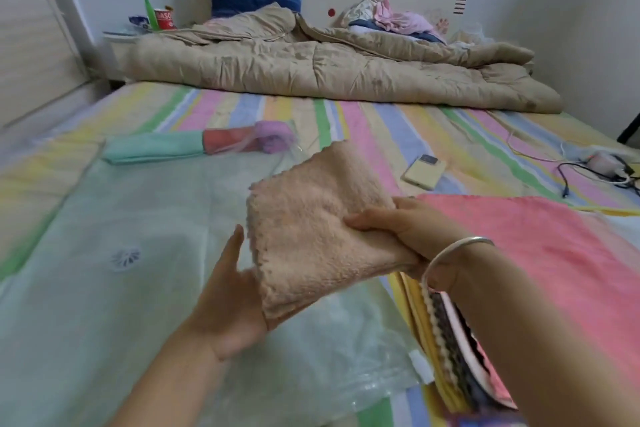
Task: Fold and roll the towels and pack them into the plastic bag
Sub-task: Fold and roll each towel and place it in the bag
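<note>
- The right hand [398, 222] pinches the peach towel [311, 218] at its right edge, thumb on top and fingers beneath; a silver bangle [453, 253] circles that wrist.
- The left hand [228, 295] lies flat and unclenched, palm against the towel's lower left edge, supporting it without gripping.
- The peach towel is folded into a thick square and held tilted in the air between both hands, above the bed.
- Under it the clear plastic bag [121, 253] lies spread flat on the striped bedsheet [398, 128].
- At the bag's far end lie three rolled towels in a row: a teal roll [152, 151], a red roll [228, 142] and a purple roll [275, 139].
- A pink towel [540, 243] lies spread flat to the right, and a stack of folded towels [446, 350] sits beneath the right forearm.
- Farther off, a phone [424, 170] rests on the sheet, cables [602, 173] lie near the right edge, and a tan quilt [329, 69] is bunched by the headboard.
</note>
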{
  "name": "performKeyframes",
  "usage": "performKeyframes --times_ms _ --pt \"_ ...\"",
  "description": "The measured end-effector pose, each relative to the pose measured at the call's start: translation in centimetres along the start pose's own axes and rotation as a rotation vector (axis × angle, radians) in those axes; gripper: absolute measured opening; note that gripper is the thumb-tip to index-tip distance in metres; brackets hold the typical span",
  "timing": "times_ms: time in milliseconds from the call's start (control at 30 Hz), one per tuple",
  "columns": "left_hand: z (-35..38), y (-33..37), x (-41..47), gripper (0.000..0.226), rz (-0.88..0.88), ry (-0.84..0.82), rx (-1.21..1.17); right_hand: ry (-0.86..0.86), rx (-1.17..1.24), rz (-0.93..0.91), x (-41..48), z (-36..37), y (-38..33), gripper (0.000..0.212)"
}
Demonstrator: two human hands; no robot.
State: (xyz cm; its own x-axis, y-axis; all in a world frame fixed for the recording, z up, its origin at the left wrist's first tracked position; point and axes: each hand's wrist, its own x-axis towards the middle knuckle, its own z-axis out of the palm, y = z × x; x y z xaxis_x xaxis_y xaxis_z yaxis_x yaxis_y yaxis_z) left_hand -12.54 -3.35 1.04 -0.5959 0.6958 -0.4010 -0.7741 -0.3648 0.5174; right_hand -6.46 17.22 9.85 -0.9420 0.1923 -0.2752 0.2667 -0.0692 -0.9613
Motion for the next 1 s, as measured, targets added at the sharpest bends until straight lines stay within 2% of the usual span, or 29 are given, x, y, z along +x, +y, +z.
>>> performKeyframes --times_ms 67,133,233,400,500,567,633,767,867,900,933,1000 --pt "-3.1 0.8 -2.6 0.081 -0.058 0.085 0.027 -0.038 -0.056 0.113 0.2 1.9 3.9 0.017" --pt "-5.0 0.8 -4.4 0.076 -0.122 0.204 0.089 -0.035 -0.218 0.232 0.5 3.5 8.0 0.031" --pt "-5.9 -0.2 -5.7 0.066 -0.106 0.265 0.203 0.038 -0.349 0.257 1.1 4.6 11.5 0.04" --pt "-3.8 -0.9 -6.5 0.058 -0.028 0.295 0.349 0.036 -0.565 0.057 0.2 5.9 10.5 0.053" --pt "-2.8 -0.9 -6.8 0.059 -0.007 0.28 0.428 0.047 -1.028 -0.131 -1.4 8.7 9.1 0.048" --pt "-2.3 -0.8 -6.8 0.06 -0.005 0.251 0.478 0.095 -1.237 -0.206 -2.6 11.0 8.1 0.063" --pt "-1.8 -0.8 -7.0 0.059 -0.002 0.25 0.533 0.096 -1.341 -0.248 -3.4 13.1 8.0 0.072" --pt "-2.1 -0.5 -7.9 0.052 0.027 0.253 0.619 0.12 -1.396 -0.247 -4.3 15.3 8.4 0.066" --pt "-2.7 -0.2 -9.2 0.037 0.076 0.251 0.686 0.274 -1.481 -0.345 -4.0 15.8 9.9 0.044" --pt "-3.2 -0.3 -9.5 0.03 0.147 0.286 0.796 0.325 -1.504 -0.393 -4.0 15.8 10.4 0.036" --pt "-4.1 -0.4 -9.7 0.022 0.257 0.333 0.978 0.307 -1.508 -0.379 -4.3 15.8 10.6 0.034" --pt "-6.2 -0.5 -10.3 0.013 0.521 0.39 1.496 0.335 -1.518 -0.453 -4.0 15.4 11.6 0.039"
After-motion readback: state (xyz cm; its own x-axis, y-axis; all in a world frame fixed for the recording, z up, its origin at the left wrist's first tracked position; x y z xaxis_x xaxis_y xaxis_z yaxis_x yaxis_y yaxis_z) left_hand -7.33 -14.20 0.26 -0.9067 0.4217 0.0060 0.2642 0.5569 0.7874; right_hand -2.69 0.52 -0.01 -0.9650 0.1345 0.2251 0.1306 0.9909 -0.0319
